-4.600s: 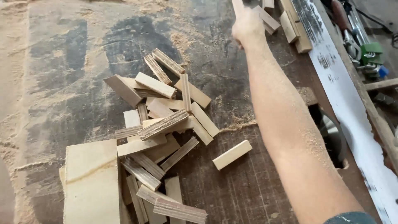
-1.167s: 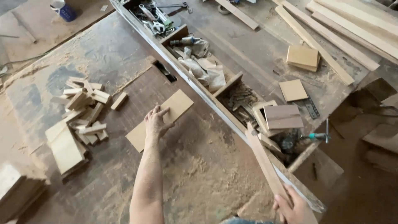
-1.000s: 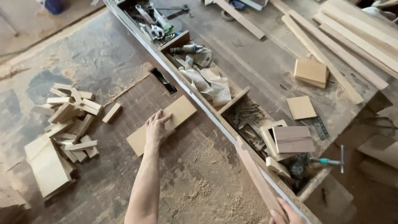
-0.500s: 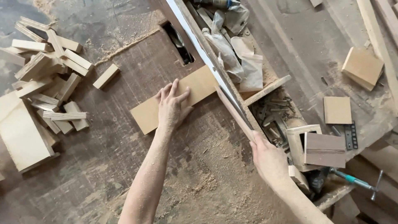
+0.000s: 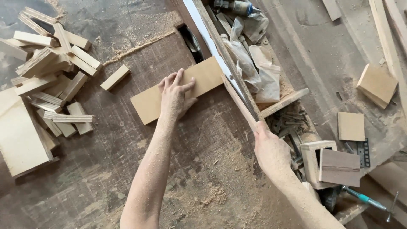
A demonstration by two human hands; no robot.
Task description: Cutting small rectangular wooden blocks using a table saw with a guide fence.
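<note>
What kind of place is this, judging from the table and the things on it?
Most likely a woodworking shop. Sawdust covers the work table, a heap of cut wood blocks lies on it, and the left hand presses a flat board beside a slot.

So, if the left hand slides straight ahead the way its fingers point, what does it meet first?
Probably the long fence rail: the left hand lies flat on the flat board, fingers pointing toward it.

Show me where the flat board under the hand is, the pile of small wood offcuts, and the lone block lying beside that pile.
flat board (image 5: 148, 104), head view, on its bare lower-left end.
pile of small wood offcuts (image 5: 51, 78), head view, on a piece mid-pile.
lone block (image 5: 115, 77), head view, on its top face.
</note>
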